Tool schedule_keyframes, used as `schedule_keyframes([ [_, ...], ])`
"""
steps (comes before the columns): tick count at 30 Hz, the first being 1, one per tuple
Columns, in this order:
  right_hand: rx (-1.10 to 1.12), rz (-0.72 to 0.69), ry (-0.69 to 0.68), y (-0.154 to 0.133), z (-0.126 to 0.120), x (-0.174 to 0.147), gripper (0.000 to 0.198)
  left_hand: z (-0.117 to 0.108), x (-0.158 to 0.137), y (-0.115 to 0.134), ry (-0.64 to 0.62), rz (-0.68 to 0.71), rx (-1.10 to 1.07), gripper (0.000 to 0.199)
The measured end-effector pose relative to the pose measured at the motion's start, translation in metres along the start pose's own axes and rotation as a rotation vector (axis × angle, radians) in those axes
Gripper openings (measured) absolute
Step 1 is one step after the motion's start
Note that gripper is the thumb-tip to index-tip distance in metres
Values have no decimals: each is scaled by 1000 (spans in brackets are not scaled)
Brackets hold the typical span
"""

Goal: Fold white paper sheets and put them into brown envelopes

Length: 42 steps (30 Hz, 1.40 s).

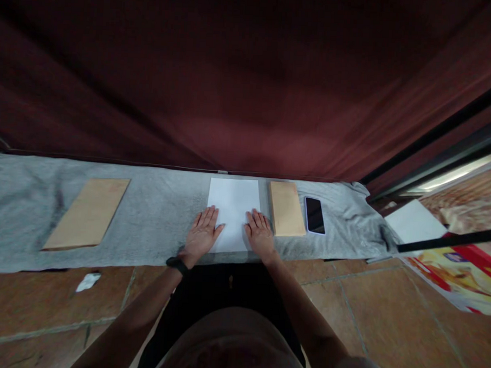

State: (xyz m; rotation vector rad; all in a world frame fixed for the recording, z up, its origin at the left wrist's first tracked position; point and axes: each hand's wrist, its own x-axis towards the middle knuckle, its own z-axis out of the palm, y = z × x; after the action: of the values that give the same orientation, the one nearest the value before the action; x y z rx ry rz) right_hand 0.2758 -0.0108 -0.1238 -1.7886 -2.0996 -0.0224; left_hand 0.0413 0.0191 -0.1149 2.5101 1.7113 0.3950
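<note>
A white sheet of paper (233, 200) lies flat before me on the grey cloth (158, 213). My left hand (203, 231) rests palm down across its left edge, fingers stretched out and thumb spread. On the opposite edge lies my right hand (259, 233), also flat with its fingers extended. Neither hand grips anything. Just right of my right hand sits a stack of brown envelopes (287, 210). Farther left, a brown envelope (89, 212) lies by itself on the cloth.
Beyond the envelope stack lies a phone (315, 215), screen up. A dark red curtain (233, 96) hangs behind the cloth-covered surface. At the right are a black metal frame (438, 133) and a colourful box (461, 275). A crumpled white tissue (88, 282) is on the tiled floor (362, 297).
</note>
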Motion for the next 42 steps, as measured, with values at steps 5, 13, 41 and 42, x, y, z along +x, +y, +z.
schedule_keyframes([
  [5,-2,-4,-27,7,-6,-17,50,-6,-14,-17,5,10,14,68],
  [13,-1,-97,-47,16,-18,-54,48,-20,-51,-25,-29,174,8,62],
  [41,6,-150,-91,9,-31,-74,53,-17,-71,-5,-168,178,5,58],
  [42,5,-146,-94,8,-30,-74,53,-16,-72,-7,-159,186,2,58],
])
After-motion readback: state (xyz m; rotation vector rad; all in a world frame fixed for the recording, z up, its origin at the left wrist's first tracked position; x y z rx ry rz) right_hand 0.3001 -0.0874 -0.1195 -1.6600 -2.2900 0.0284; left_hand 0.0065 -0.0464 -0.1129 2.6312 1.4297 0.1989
